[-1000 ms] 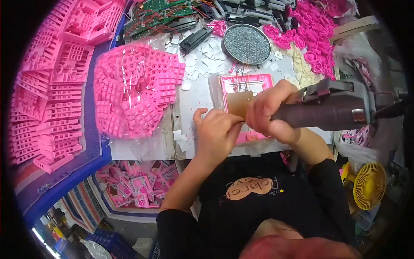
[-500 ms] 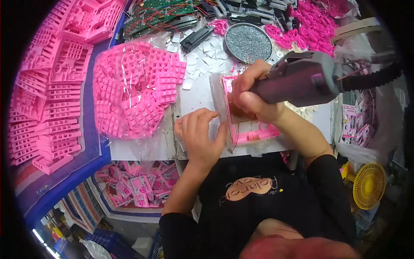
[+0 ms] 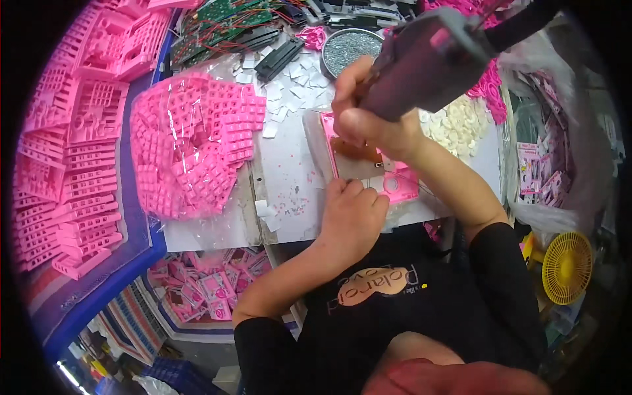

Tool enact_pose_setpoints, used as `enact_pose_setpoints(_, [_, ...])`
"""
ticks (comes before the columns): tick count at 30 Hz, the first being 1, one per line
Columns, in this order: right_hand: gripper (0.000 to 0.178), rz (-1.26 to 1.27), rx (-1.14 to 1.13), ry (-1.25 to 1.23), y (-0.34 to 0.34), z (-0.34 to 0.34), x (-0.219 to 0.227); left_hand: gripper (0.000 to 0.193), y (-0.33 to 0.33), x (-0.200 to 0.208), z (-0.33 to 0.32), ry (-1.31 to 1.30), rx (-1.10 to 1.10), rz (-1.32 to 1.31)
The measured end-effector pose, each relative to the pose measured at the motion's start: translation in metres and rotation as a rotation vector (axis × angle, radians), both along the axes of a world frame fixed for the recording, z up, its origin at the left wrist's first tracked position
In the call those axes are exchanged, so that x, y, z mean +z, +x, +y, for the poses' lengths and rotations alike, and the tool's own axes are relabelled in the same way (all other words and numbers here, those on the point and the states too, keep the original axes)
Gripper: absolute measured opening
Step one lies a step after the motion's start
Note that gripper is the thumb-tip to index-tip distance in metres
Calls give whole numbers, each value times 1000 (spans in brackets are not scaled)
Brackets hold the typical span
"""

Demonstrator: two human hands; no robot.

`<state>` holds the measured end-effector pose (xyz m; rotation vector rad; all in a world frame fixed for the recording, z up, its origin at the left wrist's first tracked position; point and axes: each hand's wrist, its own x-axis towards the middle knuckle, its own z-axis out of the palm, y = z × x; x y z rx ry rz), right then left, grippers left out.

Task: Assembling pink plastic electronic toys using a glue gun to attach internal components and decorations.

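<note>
My right hand (image 3: 382, 128) is wrapped round a dark grey electric screwdriver (image 3: 428, 66), with a thick black cord at its top. The tool's tip is hidden behind my fingers. Below it on the white work surface lies a pink plastic casing (image 3: 403, 192), with a brown board (image 3: 355, 153) inside it. My left hand (image 3: 354, 214) is closed, its curled fingers gripping the casing's near left edge. A clear plastic strip (image 3: 316, 141) runs along the casing's left side.
Beyond the casing stands a round pan of small screws (image 3: 345, 56). A bag of pink keys (image 3: 197, 145) lies left, before stacked pink housings (image 3: 85, 191). Green circuit boards (image 3: 217, 29) are piled at the back, cream pieces (image 3: 461, 125) at right. A yellow fan (image 3: 567, 268) is lower right.
My left hand has moved right from beside the casing, its spread fingers now curled at the casing's edge. My right hand has lifted the screwdriver somewhat up and left. The whole view has shifted slightly.
</note>
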<state>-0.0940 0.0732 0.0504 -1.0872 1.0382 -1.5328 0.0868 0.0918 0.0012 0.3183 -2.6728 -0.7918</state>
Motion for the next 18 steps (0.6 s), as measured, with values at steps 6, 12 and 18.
enact_pose_setpoints(6, [67,462,-250,-58,-30,36,7,16,0,1,-20,71,-2,98])
enact_pose_setpoints(12, [39,880,-8,-46,-24,66,-33,15,5,-1,-38,79,86,155])
enact_pose_setpoints(18, [33,887,155,-41,-22,52,-30,18,2,-3,-40,48,198,186])
